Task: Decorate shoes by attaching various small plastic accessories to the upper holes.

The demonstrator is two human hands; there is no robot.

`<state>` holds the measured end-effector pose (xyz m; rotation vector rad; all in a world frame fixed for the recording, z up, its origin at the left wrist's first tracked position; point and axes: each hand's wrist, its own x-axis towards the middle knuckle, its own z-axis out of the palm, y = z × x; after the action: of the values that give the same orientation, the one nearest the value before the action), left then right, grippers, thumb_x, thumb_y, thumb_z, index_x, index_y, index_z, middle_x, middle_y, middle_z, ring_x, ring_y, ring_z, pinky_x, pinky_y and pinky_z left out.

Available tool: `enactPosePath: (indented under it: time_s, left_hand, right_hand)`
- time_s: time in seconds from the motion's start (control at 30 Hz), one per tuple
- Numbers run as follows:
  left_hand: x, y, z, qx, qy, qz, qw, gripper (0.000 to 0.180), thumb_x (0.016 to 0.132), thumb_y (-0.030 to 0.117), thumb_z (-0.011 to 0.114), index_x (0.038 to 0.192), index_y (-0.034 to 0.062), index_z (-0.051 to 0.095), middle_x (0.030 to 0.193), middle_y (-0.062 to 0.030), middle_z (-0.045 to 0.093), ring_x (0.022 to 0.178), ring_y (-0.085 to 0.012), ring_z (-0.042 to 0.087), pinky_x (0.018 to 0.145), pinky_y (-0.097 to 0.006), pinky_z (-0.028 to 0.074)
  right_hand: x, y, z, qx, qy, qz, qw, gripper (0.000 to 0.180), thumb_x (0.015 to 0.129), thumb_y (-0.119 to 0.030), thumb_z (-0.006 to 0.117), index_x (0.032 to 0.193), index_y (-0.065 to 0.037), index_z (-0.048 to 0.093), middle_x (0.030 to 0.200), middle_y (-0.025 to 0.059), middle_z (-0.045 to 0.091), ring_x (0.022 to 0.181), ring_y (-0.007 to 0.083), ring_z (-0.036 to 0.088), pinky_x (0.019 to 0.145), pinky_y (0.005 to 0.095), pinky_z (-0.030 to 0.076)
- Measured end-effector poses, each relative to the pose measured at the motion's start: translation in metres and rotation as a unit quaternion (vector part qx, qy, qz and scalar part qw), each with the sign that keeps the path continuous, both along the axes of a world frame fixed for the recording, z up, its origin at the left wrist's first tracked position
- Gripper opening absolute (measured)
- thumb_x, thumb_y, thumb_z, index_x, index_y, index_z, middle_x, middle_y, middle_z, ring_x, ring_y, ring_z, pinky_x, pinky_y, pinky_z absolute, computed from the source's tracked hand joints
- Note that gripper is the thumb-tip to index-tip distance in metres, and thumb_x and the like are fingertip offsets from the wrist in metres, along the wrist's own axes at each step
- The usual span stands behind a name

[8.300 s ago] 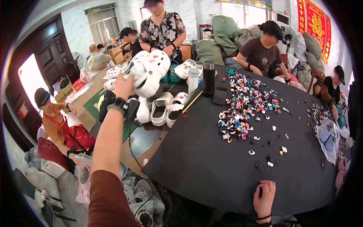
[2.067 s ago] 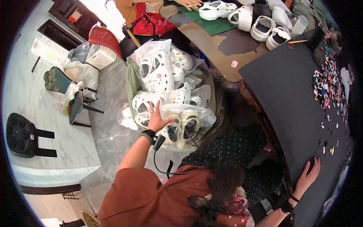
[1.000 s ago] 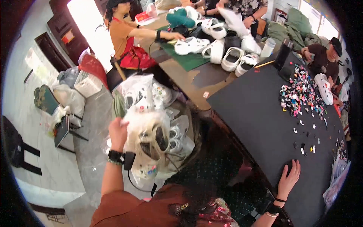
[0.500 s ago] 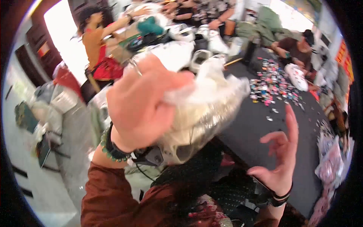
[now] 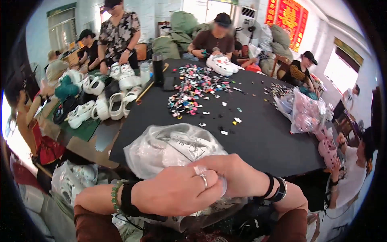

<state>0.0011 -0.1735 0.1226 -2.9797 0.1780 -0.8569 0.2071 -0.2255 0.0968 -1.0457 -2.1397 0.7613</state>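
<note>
now both hands meet at chest: left hand (image 5: pixel 177 191) and right hand (image 5: pixel 238 177) fingers pinched on clear plastic bag (image 5: pixel 171 147).

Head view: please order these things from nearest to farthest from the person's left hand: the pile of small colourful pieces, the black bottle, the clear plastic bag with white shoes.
1. The clear plastic bag with white shoes, gripped by the left hand at the table's near edge.
2. The pile of small colourful pieces, mid-table, beyond the bag.
3. The black bottle, upright at the far left of the black table.
</note>
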Motion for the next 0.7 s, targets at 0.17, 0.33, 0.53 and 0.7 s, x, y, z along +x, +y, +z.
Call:
enactPosePath:
  time_s: [0.17,0.33,0.53,0.7]
  left_hand:
    - [0.017,0.005,-0.006,-0.143,0.04,-0.064,0.987,0.047,0.073,0.011,0.075,0.119,0.0075,0.064,0.095,-0.0115,0.064,0.085,-0.0284,0.065,0.059,-0.032,0.051]
    - [0.011,0.02,0.011,-0.018,-0.123,0.163,0.979,0.055,0.083,0.024,0.073,0.13,0.0042,0.053,0.121,-0.0217,0.055,0.112,-0.0355,0.053,0.088,-0.042,0.046]
    - [-0.026,0.063,-0.037,-0.125,-0.191,0.376,0.898,0.05,0.087,0.008,0.06,0.135,0.0008,0.047,0.149,-0.0216,0.034,0.113,-0.0303,0.052,0.085,-0.036,0.045]
    - [-0.02,0.081,-0.104,-0.196,-0.138,0.436,0.867,0.048,0.089,0.008,0.058,0.136,0.0067,0.048,0.15,-0.02,0.033,0.122,-0.0317,0.05,0.096,-0.043,0.04]
  right_hand:
    - [0.023,-0.005,0.003,0.08,0.03,-0.057,0.995,0.034,0.068,0.003,0.068,0.1,-0.004,0.059,0.081,0.0159,0.061,0.079,0.0385,0.062,0.069,0.0403,0.049]
    - [0.094,0.017,0.028,-0.006,0.101,-0.165,0.981,0.016,0.083,-0.012,0.075,0.09,-0.001,0.066,0.075,0.0062,0.062,0.072,0.0161,0.061,0.063,0.0323,0.049]
    - [0.228,0.056,0.083,0.228,0.172,-0.409,0.867,0.017,0.092,-0.017,0.069,0.099,-0.002,0.071,0.072,-0.004,0.063,0.061,0.0031,0.052,0.055,0.0226,0.043]
    - [0.353,0.067,0.116,0.432,0.285,-0.514,0.684,0.014,0.092,-0.017,0.069,0.093,-0.003,0.068,0.065,-0.0031,0.059,0.057,0.0036,0.049,0.05,0.0228,0.037]
